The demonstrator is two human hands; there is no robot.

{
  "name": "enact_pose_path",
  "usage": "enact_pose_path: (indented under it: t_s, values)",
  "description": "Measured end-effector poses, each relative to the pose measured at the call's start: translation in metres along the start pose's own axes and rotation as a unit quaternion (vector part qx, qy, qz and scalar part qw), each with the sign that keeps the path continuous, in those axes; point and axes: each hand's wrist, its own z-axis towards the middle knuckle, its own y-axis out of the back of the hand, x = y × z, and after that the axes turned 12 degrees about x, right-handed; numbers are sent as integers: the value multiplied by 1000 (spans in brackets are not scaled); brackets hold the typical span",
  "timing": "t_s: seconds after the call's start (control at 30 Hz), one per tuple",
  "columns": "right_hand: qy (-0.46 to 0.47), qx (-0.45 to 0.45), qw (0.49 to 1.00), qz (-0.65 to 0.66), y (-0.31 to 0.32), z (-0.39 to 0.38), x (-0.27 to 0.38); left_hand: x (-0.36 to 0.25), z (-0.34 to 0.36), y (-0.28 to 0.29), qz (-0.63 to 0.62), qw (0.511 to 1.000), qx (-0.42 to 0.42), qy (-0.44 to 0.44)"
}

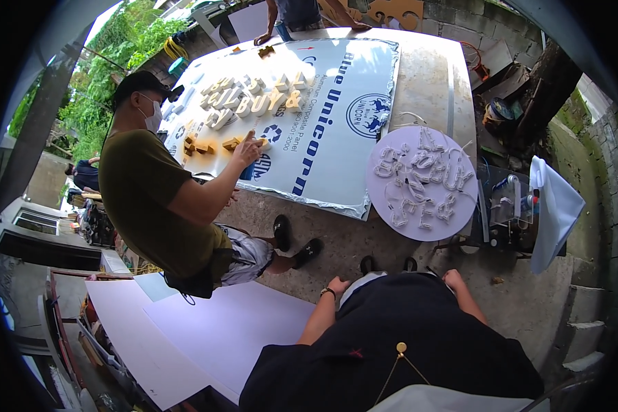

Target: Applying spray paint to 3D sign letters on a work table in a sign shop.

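White covering (pixel 453 399) at the lower rim, then my black shirt (pixel 419 309). Left hand (pixel 338 285) and right hand (pixel 453 278) half-curled at my sides; cannot tell whether either grips anything. Ahead, near the right: round white board (pixel 419 235) bearing white outline letters (pixel 429 167). Beyond, on the composite panel (pixel 343 165): pale block letters (pixel 257 104), fewer gold-brown pieces (pixel 200 146). Judged partway: outlines formed, set apart from the block letters; most block letters apparently uncoloured.

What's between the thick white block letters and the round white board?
In the head view, an uncovered stretch of pale-blue printed panel, then its crinkled silvery edge.
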Motion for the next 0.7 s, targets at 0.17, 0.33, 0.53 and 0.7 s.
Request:
enact_pose_path:
  t_s: [0.17,0.33,0.53,0.7]
  values:
    - [-3,1,1000,-15,-2,1,-3,4,-2,-1,-25,1000,9,-4]
    - [5,-1,1000,-11,-5,2,-2,9,-6,-3,-29,1000,-2,-4]
    - [2,1,1000,-9,-8,7,-7,13,-6,-2,-49,999,9,-1]
    - [4,2,1000,-13,-6,6,-3,19,2,-3,-42,999,-7,-9]
